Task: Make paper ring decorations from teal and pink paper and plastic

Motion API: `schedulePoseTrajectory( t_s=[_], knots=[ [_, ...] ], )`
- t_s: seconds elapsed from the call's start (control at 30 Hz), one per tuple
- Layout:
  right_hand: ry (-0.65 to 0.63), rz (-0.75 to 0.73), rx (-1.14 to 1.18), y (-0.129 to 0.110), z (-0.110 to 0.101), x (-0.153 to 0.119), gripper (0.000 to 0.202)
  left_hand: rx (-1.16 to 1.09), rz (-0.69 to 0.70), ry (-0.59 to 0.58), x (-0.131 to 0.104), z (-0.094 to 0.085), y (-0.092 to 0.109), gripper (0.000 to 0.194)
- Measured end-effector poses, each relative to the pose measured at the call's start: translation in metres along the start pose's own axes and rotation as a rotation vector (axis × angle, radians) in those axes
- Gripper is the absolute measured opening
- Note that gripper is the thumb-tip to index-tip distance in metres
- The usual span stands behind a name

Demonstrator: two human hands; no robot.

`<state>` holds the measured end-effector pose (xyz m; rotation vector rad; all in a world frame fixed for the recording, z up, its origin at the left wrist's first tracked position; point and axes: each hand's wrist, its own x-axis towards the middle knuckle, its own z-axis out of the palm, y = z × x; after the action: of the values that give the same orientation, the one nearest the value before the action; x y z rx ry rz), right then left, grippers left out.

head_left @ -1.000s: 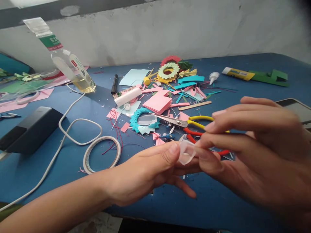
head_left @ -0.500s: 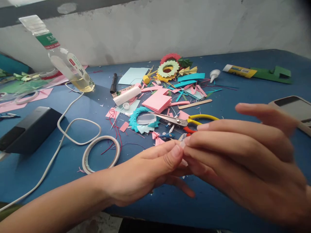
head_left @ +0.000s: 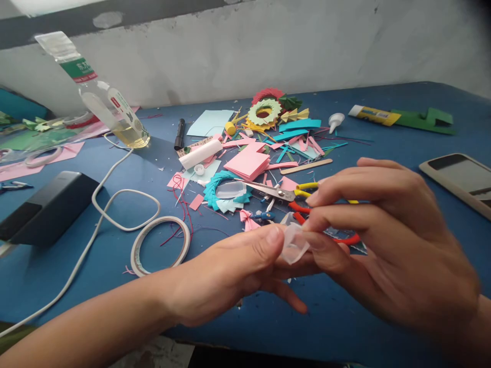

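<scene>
With the clear plastic piece taken as the dial's centre and the wall as twelve, the work is judged to be midway: the piece is raised over the blue table, creased and angular in outline, and has not yet been set down. Whether it is being opened or shaped cannot be told, nor how much handling is left. Finished-looking folded work is seen elsewhere: a pale green paper ring is laid between eleven and twelve, and a turquoise paper ring at ten, with a clear plastic tray seen within its opening. Pink paper squares are left stacked at eleven, and the scissors are laid near twelve, partly hidden.

The left hand is brought in from eight o'clock; the piece's near-left edge is pinched under its thumb, with fingers placed beneath and one finger extended toward six. The right hand is brought in from four, its wrist lower than its knuckles. The piece's right edge is pinched narrowly by its thumb and a fingertip, while the other fingers are bent and fanned above, apart from the piece.
</scene>
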<state>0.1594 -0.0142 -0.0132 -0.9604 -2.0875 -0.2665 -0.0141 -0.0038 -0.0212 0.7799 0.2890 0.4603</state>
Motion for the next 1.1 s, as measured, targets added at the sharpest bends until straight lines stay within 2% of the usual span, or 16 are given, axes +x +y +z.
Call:
schedulePoseTrajectory(
  t_s=[0.17,0.37,0.57,0.77,0.97,1.1],
  knots=[
    [0.024,0.027,0.045,0.001,-0.004,0.001,0.007,0.010,-0.013,0.024,-0.001,0.001,0.001,0.036],
    [-0.031,0.013,-0.012,-0.004,-0.010,-0.001,0.012,0.040,-0.052,0.081,0.000,0.000,0.001,0.029],
    [0.009,-0.062,-0.054,-0.003,-0.001,-0.002,0.007,0.043,-0.034,0.043,0.000,-0.001,0.000,0.027],
    [0.049,0.046,0.084,-0.003,-0.003,0.002,0.012,0.066,-0.061,0.072,-0.001,-0.001,0.000,0.030],
    [0.092,0.148,0.201,0.000,-0.009,0.001,0.018,0.101,-0.025,0.011,0.000,-0.002,0.003,0.038],
    [-0.025,0.163,0.138,0.009,-0.010,-0.002,0.020,0.075,-0.010,0.023,0.000,-0.002,0.004,0.039]
  ],
)
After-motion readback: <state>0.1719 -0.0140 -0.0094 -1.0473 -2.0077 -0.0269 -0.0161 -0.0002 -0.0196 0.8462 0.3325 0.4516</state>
